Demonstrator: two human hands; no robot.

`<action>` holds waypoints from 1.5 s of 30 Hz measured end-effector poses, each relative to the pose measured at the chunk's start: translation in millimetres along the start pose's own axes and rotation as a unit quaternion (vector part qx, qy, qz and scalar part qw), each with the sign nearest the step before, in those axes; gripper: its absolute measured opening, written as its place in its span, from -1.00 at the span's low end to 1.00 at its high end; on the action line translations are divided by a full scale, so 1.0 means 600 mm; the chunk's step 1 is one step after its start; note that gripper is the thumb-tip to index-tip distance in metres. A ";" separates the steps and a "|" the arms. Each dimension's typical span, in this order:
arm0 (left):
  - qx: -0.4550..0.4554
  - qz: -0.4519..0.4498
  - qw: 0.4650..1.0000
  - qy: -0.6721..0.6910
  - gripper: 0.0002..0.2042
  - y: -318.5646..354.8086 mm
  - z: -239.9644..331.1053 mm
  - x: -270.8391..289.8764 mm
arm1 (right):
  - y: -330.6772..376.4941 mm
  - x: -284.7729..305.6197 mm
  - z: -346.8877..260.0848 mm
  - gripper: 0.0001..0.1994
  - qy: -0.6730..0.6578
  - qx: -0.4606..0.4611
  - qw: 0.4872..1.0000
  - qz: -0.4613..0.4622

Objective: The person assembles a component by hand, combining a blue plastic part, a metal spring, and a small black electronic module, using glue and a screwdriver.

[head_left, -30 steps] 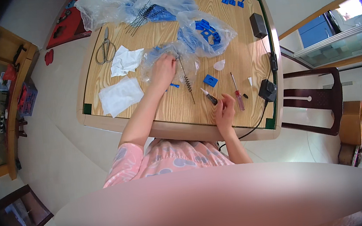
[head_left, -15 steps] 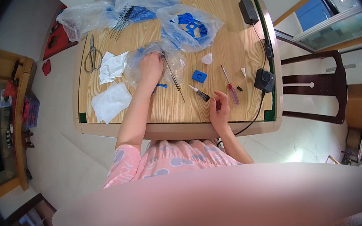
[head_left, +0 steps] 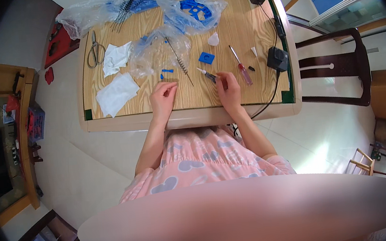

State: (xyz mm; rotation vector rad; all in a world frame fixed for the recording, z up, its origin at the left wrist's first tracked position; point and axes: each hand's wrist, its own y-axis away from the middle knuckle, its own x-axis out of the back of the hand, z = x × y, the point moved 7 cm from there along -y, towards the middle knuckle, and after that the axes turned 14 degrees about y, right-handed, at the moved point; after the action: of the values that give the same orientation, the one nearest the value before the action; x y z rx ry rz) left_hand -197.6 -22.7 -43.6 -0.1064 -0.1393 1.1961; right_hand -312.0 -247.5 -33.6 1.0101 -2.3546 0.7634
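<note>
My left hand (head_left: 163, 97) is near the table's front edge, thumb and fingertips drawn together. Whatever lies between them, if anything, is too small to make out. Just beyond it are small blue pieces (head_left: 167, 70) beside a clear plastic bag (head_left: 144, 59). A thin dark rod with a spiral coil (head_left: 178, 58) lies partly on that bag, its tip pointing between my hands. My right hand (head_left: 229, 90) has its fingers curled together, the fingertips at the near end of a small black glue tube (head_left: 207, 74) with a white nozzle. Beyond the tube lies a blue square block (head_left: 206, 58).
To the right are a red-handled screwdriver (head_left: 241, 68), a white cone tip (head_left: 254, 51) and black adapters (head_left: 278, 59) with a cable. Scissors (head_left: 95, 53) and white sheets (head_left: 117, 94) lie left. Bags with blue parts (head_left: 195, 9) and several coiled rods (head_left: 124, 12) are farther back.
My left hand has come back from the clear bag toward the front edge. My right fingertips have shifted closer to the glue tube. The view has tilted, so the table sits higher.
</note>
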 end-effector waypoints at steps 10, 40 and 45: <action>0.278 -0.066 0.833 0.473 -0.87 0.039 -0.072 -0.055 | 0.040 -0.026 -0.127 -0.81 -0.125 0.078 0.984 -0.098; 0.115 -0.056 0.978 0.165 -0.90 0.029 -0.060 -0.047 | 0.052 -0.040 -0.148 -0.75 -0.026 0.144 0.983 -0.111; -0.105 -0.015 0.988 0.115 -0.88 0.021 -0.009 -0.038 | 0.042 -0.044 -0.145 -0.75 -0.036 0.137 0.982 -0.122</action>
State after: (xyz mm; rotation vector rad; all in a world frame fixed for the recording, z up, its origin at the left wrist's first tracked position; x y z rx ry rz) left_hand -216.4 -39.3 -51.9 -0.4245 -0.0643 1.1270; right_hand -297.9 -163.2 6.8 1.4336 -2.1656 0.9851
